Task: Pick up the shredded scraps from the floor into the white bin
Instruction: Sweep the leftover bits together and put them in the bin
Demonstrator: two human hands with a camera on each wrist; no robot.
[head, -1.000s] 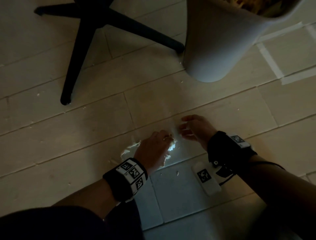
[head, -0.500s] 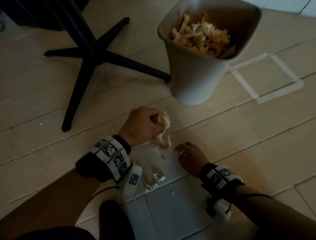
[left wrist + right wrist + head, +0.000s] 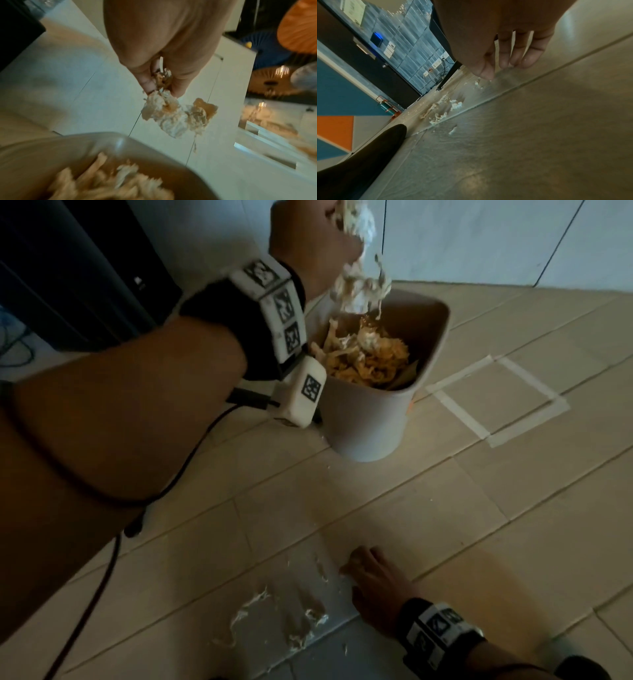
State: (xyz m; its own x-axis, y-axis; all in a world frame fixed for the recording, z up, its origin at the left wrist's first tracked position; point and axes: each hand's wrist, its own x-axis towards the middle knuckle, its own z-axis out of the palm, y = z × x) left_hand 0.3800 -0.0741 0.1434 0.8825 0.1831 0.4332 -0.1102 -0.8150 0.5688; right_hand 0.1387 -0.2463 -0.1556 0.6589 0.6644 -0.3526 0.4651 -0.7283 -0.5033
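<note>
Floor [image 3: 445, 508]: pale long tiles with dark seams; a square outline of pale tape [image 3: 496, 402] lies on it to the right of the bin.
Bin [image 3: 366, 422]: white, upright on the floor at the far middle, well filled with shredded scraps; its rim shows blurred at the near edge of the left wrist view [image 3: 72, 140].
Left hand [image 3: 308, 237]: raised over the bin's far-left edge, fingers clenched on a clump of scraps [image 3: 359, 282] that hangs down toward the bin's mouth; the left wrist view [image 3: 154, 54] shows the clump [image 3: 173, 115] dangling from the fingertips, though it is blurred and some strands may be falling loose.
Right hand [image 3: 376, 590]: low at the near right, fingers straight and relaxed, grasping nothing, fingertips [image 3: 503, 63] touching the floor or just above it.
Scraps left on the floor [image 3: 274, 621]: thin white shreds scattered just left of the right hand, near the seam of a grey tile.
</note>
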